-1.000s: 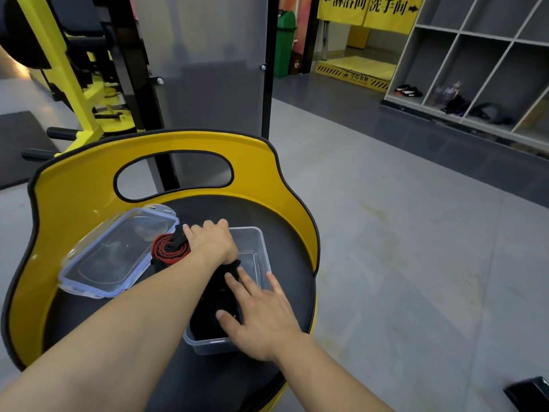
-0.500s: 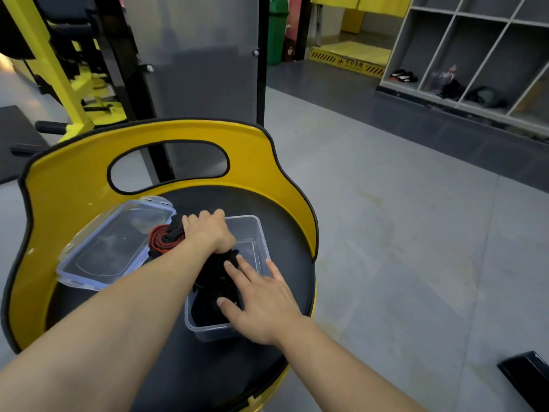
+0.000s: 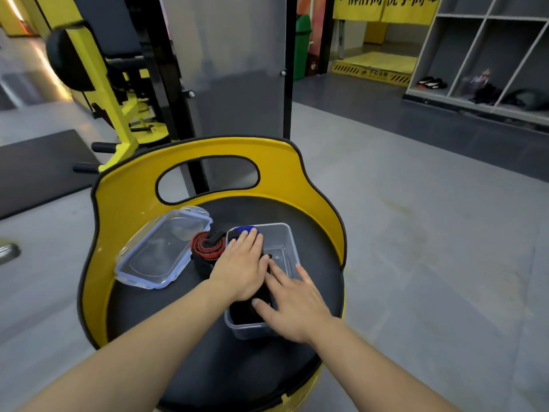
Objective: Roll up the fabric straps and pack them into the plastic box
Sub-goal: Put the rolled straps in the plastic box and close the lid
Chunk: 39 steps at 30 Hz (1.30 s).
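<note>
Two hands work over a round black table (image 3: 184, 337) with a tall yellow rim. The clear plastic box (image 3: 289, 248) stands near its middle. The left hand (image 3: 242, 269) lies flat, grip spread, pressing black straps (image 3: 243, 312) down inside the box. The right hand (image 3: 294, 304), grip spread too, presses them just beside it. The lid (image 3: 157, 254) lies left of the box, a red-and-black rolled strap (image 3: 205, 248) between them. A blue roll (image 3: 246, 228) sits in the box's far corner.
</note>
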Tool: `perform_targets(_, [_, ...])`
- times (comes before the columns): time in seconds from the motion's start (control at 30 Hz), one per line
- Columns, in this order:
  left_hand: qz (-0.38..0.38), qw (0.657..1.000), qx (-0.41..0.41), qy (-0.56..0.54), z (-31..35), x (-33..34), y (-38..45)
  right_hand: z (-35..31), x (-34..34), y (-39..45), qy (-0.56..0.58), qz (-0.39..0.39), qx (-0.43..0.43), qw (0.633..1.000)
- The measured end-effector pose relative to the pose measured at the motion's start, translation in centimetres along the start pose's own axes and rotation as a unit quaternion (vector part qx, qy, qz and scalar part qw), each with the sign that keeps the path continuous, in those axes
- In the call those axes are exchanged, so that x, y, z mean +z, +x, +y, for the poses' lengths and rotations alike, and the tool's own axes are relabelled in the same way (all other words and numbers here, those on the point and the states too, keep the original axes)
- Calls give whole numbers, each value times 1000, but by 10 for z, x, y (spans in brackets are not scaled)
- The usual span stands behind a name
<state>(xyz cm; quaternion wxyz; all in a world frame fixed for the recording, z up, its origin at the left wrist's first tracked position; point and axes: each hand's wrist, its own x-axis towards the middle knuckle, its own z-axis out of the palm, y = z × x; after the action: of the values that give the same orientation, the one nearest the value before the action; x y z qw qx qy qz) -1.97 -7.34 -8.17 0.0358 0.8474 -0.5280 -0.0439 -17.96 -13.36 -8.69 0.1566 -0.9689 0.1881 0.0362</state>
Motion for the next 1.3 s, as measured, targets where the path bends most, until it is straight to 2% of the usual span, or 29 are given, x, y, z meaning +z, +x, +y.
perform_targets(0.13, [-21, 999, 24, 31, -9, -4, -1, -1, 0, -1, -11, 4, -1, 1000])
perform_targets(0.3, [4, 1000, -3, 30, -19, 2, -4, -1, 2, 0, -16, 1, 0, 1000])
perform_targets(0.43, [-19, 999, -17, 32, -12, 2, -1, 0, 4, -1, -8, 4, 3, 1000])
perform_targets(0.53, [-33, 999, -10, 9, -6, 0, -6, 1, 4, -2, -4, 7, -2, 1000])
perform_targets(0.73, [-14, 998, -28, -58, -11, 10, -29, 1, -3, -3, 24, 8, -2, 1000])
perform_targets(0.8, [-20, 999, -21, -45, -12, 10, -32, 2, -4, -4, 50, 21, 6, 999])
perform_targets(1.13, [-28, 1000, 2, 13, -17, 6, -38, 1, -3, -1, 3, -6, -4, 1000])
perform_targets(1.2, [-17, 1000, -1, 3, -15, 5, -39, 3, -5, -3, 20, -12, -9, 1000])
perform_targets(1.3, [4, 997, -27, -69, 1, 2, -41, 7, -10, -3, 107, 1, -1, 994])
